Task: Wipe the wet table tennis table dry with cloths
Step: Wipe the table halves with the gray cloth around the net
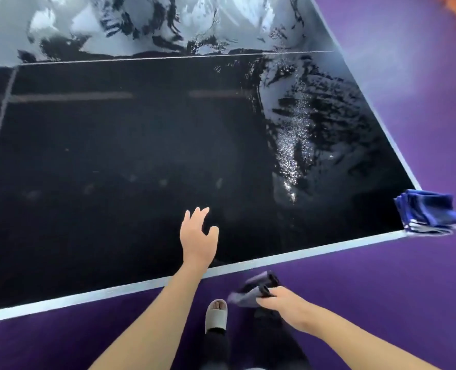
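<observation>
The dark table tennis table (pixel 114 156) fills most of the view, with white lines along its edges. Water glistens in drops and streaks on its right part (pixel 296 145) and beyond the centre line at the top. My left hand (pixel 199 236) reaches over the near edge with fingers spread, just above or on the dark surface, holding nothing. My right hand (pixel 283 303) is below the table's edge, over the floor, and grips a crumpled grey-dark cloth (pixel 253 289).
A stack of folded blue cloths (pixel 430 214) lies on the table's near right corner, overhanging it. Purple floor (pixel 408 303) surrounds the table. My foot in a grey slide sandal (pixel 216 316) stands close to the near edge.
</observation>
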`<state>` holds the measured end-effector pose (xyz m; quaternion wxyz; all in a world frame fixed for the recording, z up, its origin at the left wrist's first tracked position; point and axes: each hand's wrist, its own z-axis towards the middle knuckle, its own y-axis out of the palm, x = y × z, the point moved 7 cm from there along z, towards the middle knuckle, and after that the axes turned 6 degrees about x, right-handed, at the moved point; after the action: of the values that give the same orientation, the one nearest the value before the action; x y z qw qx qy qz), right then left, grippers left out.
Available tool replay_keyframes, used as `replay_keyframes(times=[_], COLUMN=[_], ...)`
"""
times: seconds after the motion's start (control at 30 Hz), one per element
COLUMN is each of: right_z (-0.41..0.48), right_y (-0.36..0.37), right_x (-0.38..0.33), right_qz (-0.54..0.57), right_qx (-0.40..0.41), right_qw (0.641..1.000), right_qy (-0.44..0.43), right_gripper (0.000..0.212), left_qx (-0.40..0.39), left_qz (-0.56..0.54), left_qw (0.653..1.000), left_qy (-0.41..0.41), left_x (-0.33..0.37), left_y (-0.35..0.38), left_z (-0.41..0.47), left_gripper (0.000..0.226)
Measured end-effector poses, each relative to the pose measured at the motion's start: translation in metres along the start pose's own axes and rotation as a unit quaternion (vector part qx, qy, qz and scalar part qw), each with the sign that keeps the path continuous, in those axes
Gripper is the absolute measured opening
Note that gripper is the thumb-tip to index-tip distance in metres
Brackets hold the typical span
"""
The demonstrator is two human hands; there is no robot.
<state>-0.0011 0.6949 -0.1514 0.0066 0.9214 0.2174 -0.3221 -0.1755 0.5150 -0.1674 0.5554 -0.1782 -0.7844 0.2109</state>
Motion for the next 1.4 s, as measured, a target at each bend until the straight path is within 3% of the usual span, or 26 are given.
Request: replay_keyframes(times=[0.1, 0.17, 0.23, 0.37, 0.6, 0.67, 0.77, 0.9, 0.97, 1.03, 1.1, 1.17, 1.23, 1.3, 1.4], right_z=[-0.028, -0.049, -0.068, -0.087, -0.157, -0.145, -0.093, -0.02, 0.013, 0.05, 0.086, 0.126, 0.178, 0.234, 0.308], right_y=[-0.022, -0.037, -0.052, -0.103, -0.241, -0.266, -0.295, -0.356, -0.408, -0.474, -0.542, -0.595, -0.632, -0.647, -0.64], right_x=[0.007, 0.002, -0.017, -0.063, -0.158, -0.169, -0.173, -0.18, -0.18, -0.18, -0.18, -0.194, -0.204, -0.212, -0.239], right_qz=[0.154, 0.334, 0.461, 0.536, 0.608, 0.602, 0.578, 0.569, 0.557, 0.523, 0.428, 0.271, 0.118, -0.032, -0.23], right_qx=[0.118, 0.184, 0.196, 0.222, 0.212, 0.19, 0.175, 0.144, 0.174, 0.255, 0.377, 0.468, 0.497, 0.487, 0.447], right_qw=[0.979, 0.922, 0.863, 0.814, 0.715, 0.723, 0.769, 0.805, 0.809, 0.811, 0.819, 0.838, 0.858, 0.872, 0.86], right_qy=[0.056, 0.072, 0.059, -0.008, -0.272, -0.279, -0.209, -0.089, -0.069, -0.06, -0.063, -0.07, -0.05, 0.026, 0.088], right_gripper=[0.033, 0.03, 0.034, 0.045, 0.041, 0.041, 0.04, 0.042, 0.038, 0.031, 0.026, 0.033, 0.046, 0.058, 0.061], left_qx=[-0.025, -0.035, -0.036, -0.036, -0.028, -0.009, 0.043, 0.149, 0.172, 0.175, 0.182, 0.214, 0.245, 0.267, 0.279], left_qz=[-0.023, -0.038, -0.059, -0.106, -0.096, -0.089, -0.048, 0.111, 0.192, 0.207, 0.216, 0.269, 0.307, 0.328, 0.339], left_qw=[0.999, 0.998, 0.996, 0.993, 0.995, 0.996, 0.998, 0.982, 0.964, 0.95, 0.935, 0.913, 0.896, 0.884, 0.876], left_qy=[-0.037, -0.043, -0.047, -0.046, 0.001, 0.008, 0.012, -0.014, -0.066, -0.152, -0.213, -0.218, -0.207, -0.201, -0.2], left_x=[-0.01, -0.008, 0.002, 0.042, 0.126, 0.139, 0.157, 0.176, 0.18, 0.174, 0.166, 0.161, 0.161, 0.157, 0.151], left_y=[-0.005, -0.007, -0.006, 0.005, 0.049, 0.062, 0.078, 0.095, 0.109, 0.125, 0.142, 0.154, 0.162, 0.165, 0.165], left_z=[-0.053, -0.074, -0.079, -0.06, -0.001, 0.02, 0.065, 0.137, 0.169, 0.192, 0.205, 0.209, 0.209, 0.213, 0.213], left_gripper=[0.05, 0.05, 0.05, 0.051, 0.053, 0.057, 0.064, 0.067, 0.069, 0.067, 0.066, 0.065, 0.065, 0.065, 0.07])
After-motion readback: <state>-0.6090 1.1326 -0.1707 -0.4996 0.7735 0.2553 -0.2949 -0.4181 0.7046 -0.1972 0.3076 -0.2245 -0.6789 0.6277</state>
